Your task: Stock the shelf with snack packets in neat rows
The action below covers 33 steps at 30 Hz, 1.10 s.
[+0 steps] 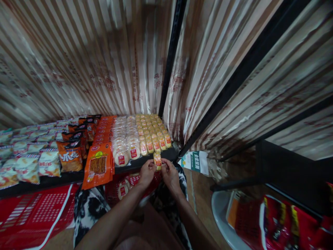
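Between my fingertips, just off the shelf's front edge, is a small yellow snack packet (157, 160) with a red label. My left hand (147, 172) pinches its left side, and my right hand (170, 174) pinches its right side. Behind it stand rows of matching yellow packets (155, 143) at the right end of the black shelf (145, 160). To their left are clear packs of round pale crackers (121, 154). Below my wrists, a red basket (114, 189) between my knees holds another round cracker pack (123, 189).
Orange snack bags (97, 163), black-and-orange bags (70, 156) and whitish bags (49, 163) fill the shelf leftward. A red basket (33, 211) sits at lower left. Black posts (171, 59) and striped curtain stand behind. A pale basin (221, 211) and red packages (278, 222) lie right.
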### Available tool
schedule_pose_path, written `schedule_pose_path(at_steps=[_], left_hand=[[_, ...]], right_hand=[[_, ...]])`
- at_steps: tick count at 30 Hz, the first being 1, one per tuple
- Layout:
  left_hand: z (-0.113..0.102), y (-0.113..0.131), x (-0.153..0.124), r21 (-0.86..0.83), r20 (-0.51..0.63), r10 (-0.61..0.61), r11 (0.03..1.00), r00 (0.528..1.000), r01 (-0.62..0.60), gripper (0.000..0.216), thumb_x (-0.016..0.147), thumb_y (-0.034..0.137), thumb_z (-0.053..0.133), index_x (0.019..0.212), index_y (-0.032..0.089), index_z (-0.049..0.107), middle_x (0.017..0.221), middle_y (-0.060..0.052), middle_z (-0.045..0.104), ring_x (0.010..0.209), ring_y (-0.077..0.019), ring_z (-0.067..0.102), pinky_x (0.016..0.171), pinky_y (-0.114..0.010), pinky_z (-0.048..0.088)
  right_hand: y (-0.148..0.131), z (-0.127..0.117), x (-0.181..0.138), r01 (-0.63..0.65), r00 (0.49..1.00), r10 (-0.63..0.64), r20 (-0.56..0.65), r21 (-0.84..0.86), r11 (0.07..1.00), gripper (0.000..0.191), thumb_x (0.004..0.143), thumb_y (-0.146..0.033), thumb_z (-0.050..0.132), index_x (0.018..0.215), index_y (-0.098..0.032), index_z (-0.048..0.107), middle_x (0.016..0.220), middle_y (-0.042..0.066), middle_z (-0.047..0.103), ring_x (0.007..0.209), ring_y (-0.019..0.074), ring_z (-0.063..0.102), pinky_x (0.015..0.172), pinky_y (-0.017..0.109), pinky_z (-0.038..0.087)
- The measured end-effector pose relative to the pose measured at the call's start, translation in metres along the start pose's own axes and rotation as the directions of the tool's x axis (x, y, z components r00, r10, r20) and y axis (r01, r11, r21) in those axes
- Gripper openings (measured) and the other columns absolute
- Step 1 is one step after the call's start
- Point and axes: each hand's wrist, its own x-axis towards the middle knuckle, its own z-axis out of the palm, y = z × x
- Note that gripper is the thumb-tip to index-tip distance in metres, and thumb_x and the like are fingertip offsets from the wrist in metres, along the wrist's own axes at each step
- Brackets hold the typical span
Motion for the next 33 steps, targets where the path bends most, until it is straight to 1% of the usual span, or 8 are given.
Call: schedule_pose_path(at_steps=[3, 6, 11, 14, 19, 23, 26, 33], left_hand=[[0.003, 0.003, 0.001, 0.053, 0.005, 0.028, 0.998, 1.000, -0.029, 0.017, 0.069, 0.011, 0.059, 0.085, 0.016, 0.064, 0.063, 0.004, 0.058, 0.059, -0.0095, 0.053, 0.061, -0.019, 0.041], [0.006, 0.006, 0.001, 0.099, 0.011, 0.049, 0.994, 0.999, -0.050, 0.018, 0.072, 0.009, 0.056, 0.087, 0.016, 0.063, 0.062, 0.005, 0.056, 0.056, -0.0087, 0.051, 0.059, -0.019, 0.040], [0.010, 0.007, 0.002, 0.154, 0.016, 0.084, 0.984, 0.996, -0.085, 0.021, 0.074, 0.009, 0.055, 0.091, 0.016, 0.063, 0.067, 0.004, 0.059, 0.059, -0.0088, 0.053, 0.059, -0.019, 0.041], [0.012, 0.007, 0.005, 0.180, 0.007, 0.113, 0.977, 0.994, -0.112, 0.021, 0.075, 0.009, 0.054, 0.093, 0.016, 0.063, 0.072, 0.002, 0.062, 0.064, -0.0094, 0.055, 0.063, -0.019, 0.043], [0.014, 0.007, 0.011, 0.219, -0.011, 0.159, 0.964, 0.987, -0.152, 0.021, 0.075, 0.007, 0.054, 0.092, 0.015, 0.063, 0.082, -0.001, 0.064, 0.074, -0.0111, 0.058, 0.072, -0.022, 0.045], [0.012, 0.007, 0.015, 0.247, -0.028, 0.169, 0.956, 0.985, -0.157, 0.019, 0.075, 0.007, 0.055, 0.091, 0.014, 0.063, 0.082, -0.003, 0.063, 0.073, -0.0116, 0.057, 0.072, -0.023, 0.046], [0.010, 0.008, 0.016, 0.255, -0.014, 0.170, 0.954, 0.985, -0.160, 0.019, 0.075, 0.008, 0.055, 0.090, 0.015, 0.063, 0.079, -0.001, 0.062, 0.071, -0.0107, 0.057, 0.071, -0.023, 0.046], [0.000, 0.012, 0.027, 0.257, 0.014, 0.150, 0.955, 0.989, -0.148, 0.018, 0.077, 0.011, 0.055, 0.091, 0.018, 0.063, 0.076, 0.001, 0.062, 0.067, -0.0097, 0.058, 0.065, -0.021, 0.048]], right_hand=[[0.000, -0.001, 0.001, 0.028, 0.999, -0.029, -0.037, -0.012, 1.000, 0.033, 0.079, -0.028, 0.041, 0.100, -0.017, 0.063, 0.093, 0.007, 0.066, 0.073, 0.0171, 0.060, 0.072, 0.032, 0.049], [0.001, -0.001, 0.001, 0.038, 0.999, -0.038, -0.036, 0.010, 0.999, 0.034, 0.079, -0.027, 0.041, 0.103, -0.015, 0.062, 0.096, 0.009, 0.065, 0.069, 0.0158, 0.060, 0.070, 0.031, 0.051], [0.007, 0.001, 0.002, 0.018, 0.999, -0.017, -0.034, 0.048, 0.999, 0.036, 0.078, -0.025, 0.044, 0.109, -0.016, 0.061, 0.101, 0.010, 0.064, 0.073, 0.0160, 0.061, 0.068, 0.030, 0.052], [0.008, 0.002, 0.002, 0.012, 0.999, -0.010, -0.037, 0.066, 0.998, 0.037, 0.078, -0.025, 0.045, 0.112, -0.018, 0.060, 0.104, 0.010, 0.063, 0.077, 0.0158, 0.062, 0.069, 0.030, 0.053], [0.006, 0.004, 0.006, 0.015, 0.999, -0.011, -0.032, 0.104, 0.994, 0.038, 0.080, -0.028, 0.044, 0.115, -0.016, 0.058, 0.110, 0.013, 0.059, 0.079, 0.0154, 0.063, 0.070, 0.028, 0.055], [0.004, 0.004, 0.008, 0.026, 0.999, -0.024, -0.030, 0.076, 0.997, 0.039, 0.081, -0.027, 0.043, 0.115, -0.015, 0.058, 0.108, 0.013, 0.060, 0.077, 0.0151, 0.063, 0.069, 0.029, 0.055], [0.004, 0.005, 0.010, 0.031, 0.999, -0.030, -0.025, 0.064, 0.997, 0.039, 0.080, -0.027, 0.044, 0.114, -0.015, 0.059, 0.107, 0.012, 0.060, 0.077, 0.0150, 0.063, 0.069, 0.029, 0.055], [0.002, 0.011, 0.017, 0.061, 0.998, -0.060, -0.016, 0.120, 0.991, 0.040, 0.080, -0.026, 0.045, 0.117, -0.017, 0.058, 0.109, 0.012, 0.058, 0.079, 0.0150, 0.061, 0.069, 0.028, 0.056]])
